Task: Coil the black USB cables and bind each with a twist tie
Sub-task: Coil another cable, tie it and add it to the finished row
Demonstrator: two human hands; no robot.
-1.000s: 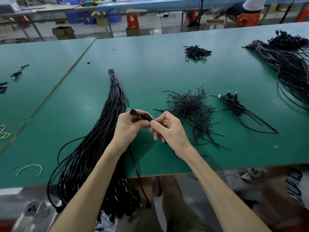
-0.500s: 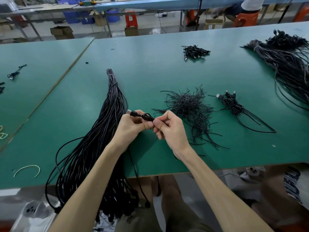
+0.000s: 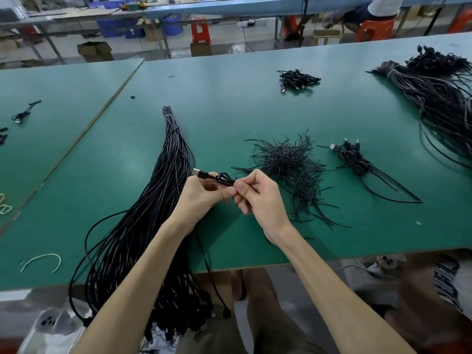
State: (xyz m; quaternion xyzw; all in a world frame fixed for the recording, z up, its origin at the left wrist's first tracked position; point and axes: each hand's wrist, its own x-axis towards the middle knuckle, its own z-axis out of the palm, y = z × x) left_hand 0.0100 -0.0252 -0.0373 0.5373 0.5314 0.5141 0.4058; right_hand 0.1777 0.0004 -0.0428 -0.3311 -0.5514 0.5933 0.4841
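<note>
perhaps looped usb cable (image 3: 224, 178) in left hand (image 3: 201, 198)

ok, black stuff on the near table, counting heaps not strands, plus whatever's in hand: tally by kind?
Long bundles: 2
Small bunches: 2
Tie pile: 1
Held cable: 1
Total: 6
</note>
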